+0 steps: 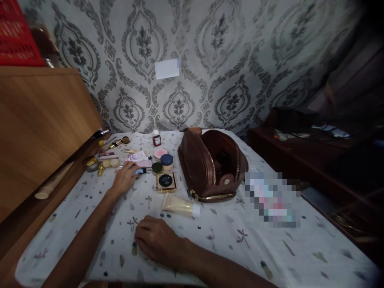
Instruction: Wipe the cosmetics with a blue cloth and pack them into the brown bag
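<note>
Left fingers (131, 165): bent and slightly parted, tips lowered over a blue tube (138, 171); cannot tell whether gripping or only resting on it.
Right fingers (141, 234): folded loosely in toward the palm; cannot tell whether wrapped around anything.
Blue tube: light blue with a dark end pointing toward the right edge; partly hidden under the fingers, lying in the left half of the cloth-covered table (216, 260), well in from the left edge.
Pink tube (144, 163): pale pink, lying beside the blue one, on the side toward the far edge.
Cream-yellow tube (178, 205): flat end toward the left edge, white cap toward the right edge; near the right hand (160, 242) but apart from it.
Gold compact (166, 181): square, marked with a round black label; between the cream-yellow tube and a navy-lidded jar (167, 161).
Brown bag (195, 164): mouth gaping, trimmed with a brass-coloured zip; set right of the jar, toward the far edge.
Left hand (123, 178): palm down, reached in along a forearm slanting from the near left corner.
Right hand: back upward, lowered toward the cloth near the near edge, with forearm angled leftward.
</note>
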`<action>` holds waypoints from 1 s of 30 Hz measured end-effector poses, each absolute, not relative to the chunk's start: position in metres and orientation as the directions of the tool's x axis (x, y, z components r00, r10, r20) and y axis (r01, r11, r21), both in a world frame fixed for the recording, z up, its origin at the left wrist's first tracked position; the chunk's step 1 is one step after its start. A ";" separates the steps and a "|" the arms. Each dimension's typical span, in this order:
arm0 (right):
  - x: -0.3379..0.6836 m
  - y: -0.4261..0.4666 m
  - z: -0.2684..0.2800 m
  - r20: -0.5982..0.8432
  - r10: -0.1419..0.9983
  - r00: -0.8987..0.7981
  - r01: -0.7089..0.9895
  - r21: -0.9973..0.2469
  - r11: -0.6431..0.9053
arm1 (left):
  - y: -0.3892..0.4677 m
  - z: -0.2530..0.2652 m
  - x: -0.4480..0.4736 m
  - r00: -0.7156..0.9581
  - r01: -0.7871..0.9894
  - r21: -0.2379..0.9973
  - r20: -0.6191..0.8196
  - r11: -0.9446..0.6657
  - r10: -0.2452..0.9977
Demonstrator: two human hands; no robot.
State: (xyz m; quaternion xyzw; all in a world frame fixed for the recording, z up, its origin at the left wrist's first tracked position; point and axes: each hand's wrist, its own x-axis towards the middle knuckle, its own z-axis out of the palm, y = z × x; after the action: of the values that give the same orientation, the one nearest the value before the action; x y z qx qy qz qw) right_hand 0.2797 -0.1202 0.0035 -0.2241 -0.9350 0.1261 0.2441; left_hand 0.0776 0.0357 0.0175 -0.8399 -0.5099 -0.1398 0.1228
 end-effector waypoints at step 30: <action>0.276 -0.119 0.001 0.387 0.546 -0.743 0.340 -0.484 0.806 | 0.031 0.008 0.082 0.436 0.893 -0.054 0.343 -0.446 0.832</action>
State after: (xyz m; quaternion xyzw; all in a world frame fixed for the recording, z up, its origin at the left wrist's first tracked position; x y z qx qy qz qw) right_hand 0.2761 -0.1190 0.0013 -0.2427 -0.9128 0.1951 0.2641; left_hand 0.0823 0.0310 0.0083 -0.8397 -0.5136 -0.1344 0.1142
